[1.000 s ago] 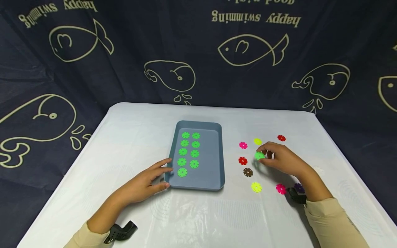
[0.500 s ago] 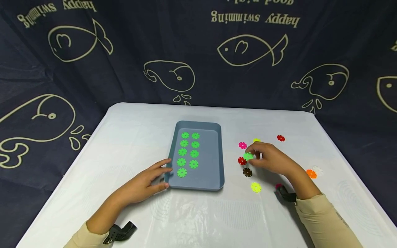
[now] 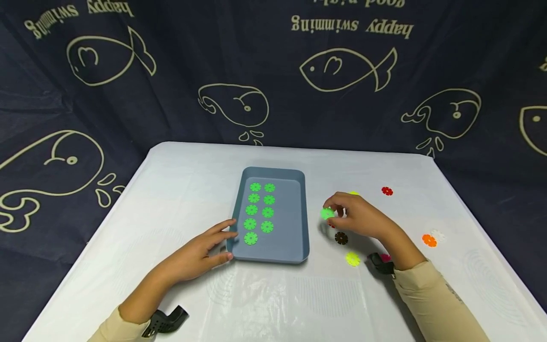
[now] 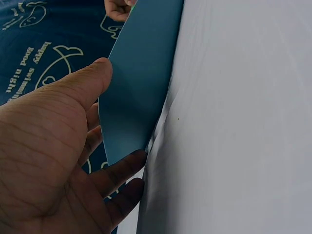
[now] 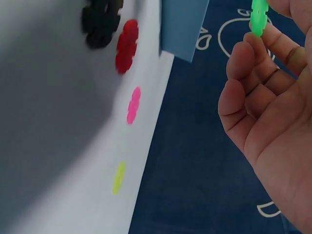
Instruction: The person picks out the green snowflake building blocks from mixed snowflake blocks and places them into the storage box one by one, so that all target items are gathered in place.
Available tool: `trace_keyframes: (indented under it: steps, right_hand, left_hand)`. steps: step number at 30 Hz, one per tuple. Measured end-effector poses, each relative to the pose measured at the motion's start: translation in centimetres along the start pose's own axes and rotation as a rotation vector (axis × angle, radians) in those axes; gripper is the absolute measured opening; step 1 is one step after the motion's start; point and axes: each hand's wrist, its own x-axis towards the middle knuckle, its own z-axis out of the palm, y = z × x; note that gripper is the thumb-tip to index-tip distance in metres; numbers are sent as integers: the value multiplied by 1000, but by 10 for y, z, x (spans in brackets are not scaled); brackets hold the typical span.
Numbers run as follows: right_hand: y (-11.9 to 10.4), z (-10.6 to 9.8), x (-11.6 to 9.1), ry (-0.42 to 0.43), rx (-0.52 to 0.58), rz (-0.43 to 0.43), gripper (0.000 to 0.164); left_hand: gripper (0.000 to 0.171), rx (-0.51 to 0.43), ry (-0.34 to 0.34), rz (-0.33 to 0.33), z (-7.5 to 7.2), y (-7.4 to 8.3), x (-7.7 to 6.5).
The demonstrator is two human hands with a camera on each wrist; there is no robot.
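Observation:
My right hand pinches a green notched plastic disc between thumb and fingertips, held above the table just right of the tray. In the right wrist view, that green disc is partly cut off by the top edge. A grey-blue rectangular tray holds two columns of matching green discs, the right column one shorter. At the tray's left front corner, my left hand touches the side with relaxed, spread fingers. The left wrist view has its fingers and thumb against the tray wall.
Right of the tray lie loose discs: brown, yellow, red, orange and white. A pink disc shows in the right wrist view. A dark fish-print cloth hangs behind the white table.
My right hand has moved left with the green disc, from among the loose discs towards the tray's right side. The orange disc has come into sight. My left hand and the tray have stayed put.

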Motion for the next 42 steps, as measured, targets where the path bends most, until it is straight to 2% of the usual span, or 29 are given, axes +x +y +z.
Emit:
trace_keyframes:
  steps: [4,17,25,33,42]
  right_hand:
    - [-6,4,8,-16,-3,-24,23]
    - [-28,23,36,-97,1,-25,21]
    - [-40,39,51,-148,23,-84,21]
    - [-48,54,62,-173,18,-143,22]
    - [-52,69,71,-233,4,-134,25]
  left_hand:
    - [58,0,0,0,0,0,0]
    - [58,-7,-10,6,-1,1,0]
    - [58,-1,-2,9,-1,0,0]
    - [58,0,-3,6,-1,0,0]
    - [59,-2,1,8,-1,-1,0]
